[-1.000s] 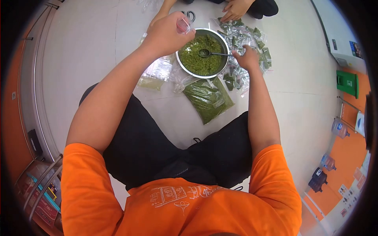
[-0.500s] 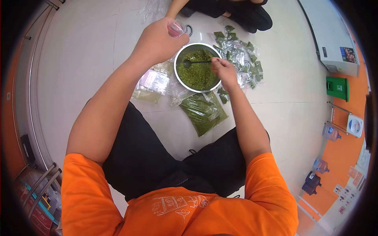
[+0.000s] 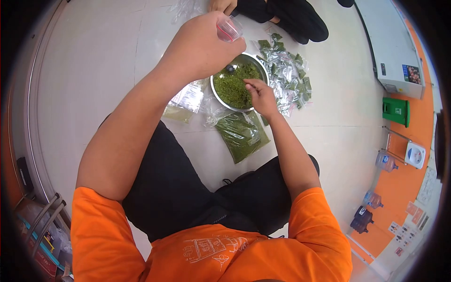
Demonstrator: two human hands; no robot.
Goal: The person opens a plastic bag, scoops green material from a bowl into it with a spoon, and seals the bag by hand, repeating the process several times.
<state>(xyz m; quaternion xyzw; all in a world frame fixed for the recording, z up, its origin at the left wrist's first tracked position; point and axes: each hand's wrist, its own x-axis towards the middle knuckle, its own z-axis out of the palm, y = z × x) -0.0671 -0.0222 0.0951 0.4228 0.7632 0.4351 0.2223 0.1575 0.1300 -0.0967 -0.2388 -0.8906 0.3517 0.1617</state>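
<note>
A small clear zip bag (image 3: pixel 229 29) with a red strip is held in my left hand (image 3: pixel 204 44), raised above the upper left rim of a round metal bowl (image 3: pixel 214 92). Crumbly green stuff (image 3: pixel 235 87) fills the bowl. My right hand (image 3: pixel 260 96) is closed on a dark spoon (image 3: pixel 230 69) over the bowl's right side; the spoon's round end shows near the far rim. Just below the bowl lies a large clear bag of green stuff (image 3: pixel 239 136). Flat clear bags (image 3: pixel 189 96) lie left of the bowl.
Many small filled green packets (image 3: pixel 286 73) spread right of the bowl. Across from me are another person's hand (image 3: pixel 223 5) and dark-clothed legs (image 3: pixel 300 21). A white freezer (image 3: pixel 392 47), a green bin (image 3: pixel 396 111) and water bottles (image 3: pixel 386 161) stand at the right.
My left hand and its bag have moved right, over the bowl's upper left rim. The spoon has turned, its round end now near the far rim. The other person's hand now shows more fully.
</note>
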